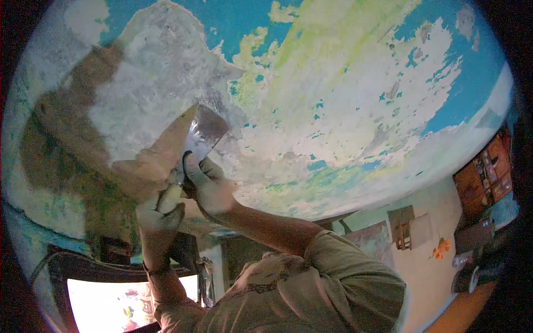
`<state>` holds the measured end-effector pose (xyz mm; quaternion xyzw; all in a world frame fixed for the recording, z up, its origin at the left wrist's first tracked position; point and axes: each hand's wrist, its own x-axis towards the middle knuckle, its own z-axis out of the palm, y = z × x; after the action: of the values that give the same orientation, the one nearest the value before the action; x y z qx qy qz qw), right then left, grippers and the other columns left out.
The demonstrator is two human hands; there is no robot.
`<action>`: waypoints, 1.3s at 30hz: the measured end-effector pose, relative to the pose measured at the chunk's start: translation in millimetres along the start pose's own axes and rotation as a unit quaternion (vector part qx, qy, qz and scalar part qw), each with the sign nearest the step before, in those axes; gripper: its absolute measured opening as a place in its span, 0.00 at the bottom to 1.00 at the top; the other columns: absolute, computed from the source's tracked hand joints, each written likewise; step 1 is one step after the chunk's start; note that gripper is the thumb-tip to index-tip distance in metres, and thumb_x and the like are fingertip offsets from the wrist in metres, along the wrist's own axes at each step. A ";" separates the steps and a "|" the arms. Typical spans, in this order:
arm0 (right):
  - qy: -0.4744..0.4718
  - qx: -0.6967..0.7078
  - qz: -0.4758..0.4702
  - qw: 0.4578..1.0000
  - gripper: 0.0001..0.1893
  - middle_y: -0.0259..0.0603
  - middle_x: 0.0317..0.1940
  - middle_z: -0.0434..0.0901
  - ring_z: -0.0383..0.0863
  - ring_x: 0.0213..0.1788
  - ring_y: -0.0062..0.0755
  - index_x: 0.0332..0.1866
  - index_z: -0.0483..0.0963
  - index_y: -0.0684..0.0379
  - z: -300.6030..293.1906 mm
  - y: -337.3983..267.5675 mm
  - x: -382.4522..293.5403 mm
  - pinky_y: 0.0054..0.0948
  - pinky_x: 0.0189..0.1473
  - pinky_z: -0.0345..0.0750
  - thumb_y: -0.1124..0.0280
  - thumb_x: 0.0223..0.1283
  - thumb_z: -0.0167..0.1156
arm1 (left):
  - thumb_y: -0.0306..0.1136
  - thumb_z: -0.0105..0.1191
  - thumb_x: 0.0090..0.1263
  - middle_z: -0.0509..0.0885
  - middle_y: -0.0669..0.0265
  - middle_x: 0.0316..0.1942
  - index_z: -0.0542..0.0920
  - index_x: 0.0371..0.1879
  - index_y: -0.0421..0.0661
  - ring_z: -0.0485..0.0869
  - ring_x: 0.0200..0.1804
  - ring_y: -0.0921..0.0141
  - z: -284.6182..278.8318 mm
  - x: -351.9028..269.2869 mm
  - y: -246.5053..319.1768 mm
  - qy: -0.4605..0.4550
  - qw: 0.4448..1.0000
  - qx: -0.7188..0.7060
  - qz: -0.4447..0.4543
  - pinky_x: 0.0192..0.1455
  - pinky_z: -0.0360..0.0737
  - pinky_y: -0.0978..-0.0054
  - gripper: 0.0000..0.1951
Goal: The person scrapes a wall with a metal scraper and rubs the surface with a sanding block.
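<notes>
My left hand [160,218] is closed around the pale handle [170,199] of a wide-bladed scraper. My right hand [210,183] grips the same tool higher up, with its thumb along the base of the metal blade [208,127]. The blade's broad edge lies at or very close to a patchy plaster surface [333,104]; whether it touches I cannot tell. Grey bare plaster [158,79] shows beside the blade, and flaking white, yellow-green and blue paint [254,12] spreads across the rest. A dark shadow [62,137] of arms and head falls on the left.
Below left, a bright rectangle [100,308] sits in a dark frame; whether it is a screen or an opening is unclear. On the right are a brown wooden cabinet [483,179], a small orange object [441,248] against a pale wall [429,270], and dark, indistinct items [470,245].
</notes>
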<state>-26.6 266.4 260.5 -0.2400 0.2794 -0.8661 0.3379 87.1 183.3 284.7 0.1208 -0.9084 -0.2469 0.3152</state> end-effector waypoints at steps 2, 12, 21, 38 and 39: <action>0.020 0.016 -0.032 0.999 0.17 0.37 0.32 0.78 0.78 0.34 0.26 0.42 0.70 0.60 6.5 -4.9 1.6 0.25 0.36 0.74 0.55 0.68 0.43 | 0.25 0.58 0.48 0.79 0.52 0.23 0.78 0.33 0.37 0.77 0.23 0.59 3.3 1.8 4.8 0.034 0.996 -0.078 -0.008 0.28 0.74 0.71 0.12; -0.013 -0.016 0.014 1.000 0.18 0.38 0.33 0.78 0.77 0.35 0.26 0.41 0.69 0.60 22.5 -10.6 21.8 0.23 0.36 0.73 0.54 0.68 0.43 | 0.27 0.57 0.48 0.81 0.51 0.29 0.78 0.32 0.39 0.80 0.34 0.53 -38.8 41.7 58.6 0.102 0.993 0.059 -0.021 0.39 0.76 0.65 0.12; -0.025 0.007 0.058 0.998 0.18 0.38 0.34 0.77 0.77 0.39 0.29 0.44 0.69 0.62 37.4 -26.7 22.5 0.27 0.44 0.75 0.55 0.67 0.45 | 0.29 0.58 0.47 0.80 0.47 0.32 0.78 0.34 0.38 0.79 0.37 0.52 -69.7 58.2 39.1 0.029 0.995 0.036 -0.085 0.38 0.74 0.61 0.14; -0.032 0.006 -0.114 0.993 0.13 0.33 0.18 0.67 0.70 0.16 0.26 0.38 0.61 0.52 36.7 -41.2 17.3 0.28 0.18 0.71 0.54 0.69 0.40 | 0.26 0.58 0.52 0.80 0.63 0.32 0.76 0.37 0.35 0.76 0.35 0.76 14.0 6.6 23.9 -0.036 0.975 -0.219 -0.011 0.40 0.74 0.77 0.13; -0.035 0.007 -0.116 0.993 0.13 0.33 0.18 0.67 0.70 0.16 0.26 0.38 0.61 0.52 40.6 -42.6 16.2 0.28 0.18 0.71 0.54 0.69 0.40 | 0.26 0.58 0.52 0.80 0.66 0.34 0.75 0.40 0.35 0.75 0.36 0.76 17.2 -0.6 26.4 -0.030 0.958 -0.280 -0.051 0.40 0.74 0.78 0.16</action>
<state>-31.9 268.0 321.3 -0.2990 0.2314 -0.8924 0.2464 75.0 212.3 286.6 0.0661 -0.8045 -0.5109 0.2957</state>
